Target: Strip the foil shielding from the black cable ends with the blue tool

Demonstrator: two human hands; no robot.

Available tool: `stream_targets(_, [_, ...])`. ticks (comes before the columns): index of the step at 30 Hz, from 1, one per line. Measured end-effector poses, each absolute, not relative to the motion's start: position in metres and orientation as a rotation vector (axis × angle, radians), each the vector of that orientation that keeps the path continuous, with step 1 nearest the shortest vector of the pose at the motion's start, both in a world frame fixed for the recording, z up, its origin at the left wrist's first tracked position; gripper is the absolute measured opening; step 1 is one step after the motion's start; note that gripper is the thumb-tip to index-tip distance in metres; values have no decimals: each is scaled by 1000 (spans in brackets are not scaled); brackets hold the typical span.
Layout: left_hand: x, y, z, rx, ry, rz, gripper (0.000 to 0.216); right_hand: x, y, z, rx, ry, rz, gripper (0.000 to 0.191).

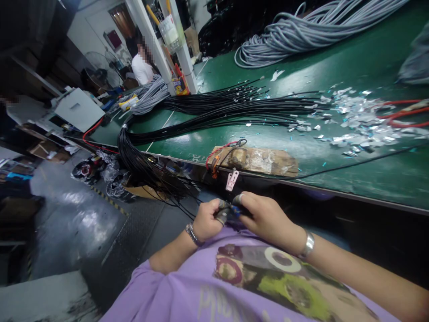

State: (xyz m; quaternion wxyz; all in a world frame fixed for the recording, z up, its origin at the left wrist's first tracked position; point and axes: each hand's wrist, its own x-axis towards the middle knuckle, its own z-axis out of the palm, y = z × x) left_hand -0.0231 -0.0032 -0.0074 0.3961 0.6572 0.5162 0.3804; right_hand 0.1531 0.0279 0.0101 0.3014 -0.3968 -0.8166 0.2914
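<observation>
My left hand (208, 220) is closed in front of my body, its fingertips covered with grey wraps, pinching what looks like a black cable. Close beside it, my right hand (268, 219) pinches the same dark length at a small blue part (236, 210); the fingers hide most of it. Thin loose black cables (182, 206) hang down to the left of my left hand, from a thick bundle of black cables (201, 126) lying on the green table. Just beyond my hands, a worn wooden board (271, 162) lies at the table edge, with a pink-and-white clip (232, 180) hanging from it.
Scraps of silvery foil (355, 112) and blue bits litter the green table (378, 179). Grey cable coils (284, 42) lie at the back. A white post (182, 49) rises behind the bundle. Another person (142, 67) is far off at the left.
</observation>
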Motion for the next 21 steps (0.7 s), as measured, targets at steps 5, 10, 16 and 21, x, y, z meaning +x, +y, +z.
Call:
stream_targets(5, [-21, -3, -3, 1598, 1379, 960, 12, 153, 31, 7, -1133, -2159, 766, 10])
stream_targets(10, [-21, -4, -4, 1453, 1393, 999, 14, 154, 28, 5, -1075, -2185, 901, 17])
stream_targets(16, [-23, -5, -6, 1653, 1398, 972, 5, 155, 27, 9, -1245, -2356, 582, 4])
stream_targets(21, [-23, -5, -5, 1950, 1520, 766, 9, 152, 26, 6, -1158, -2567, 425, 14])
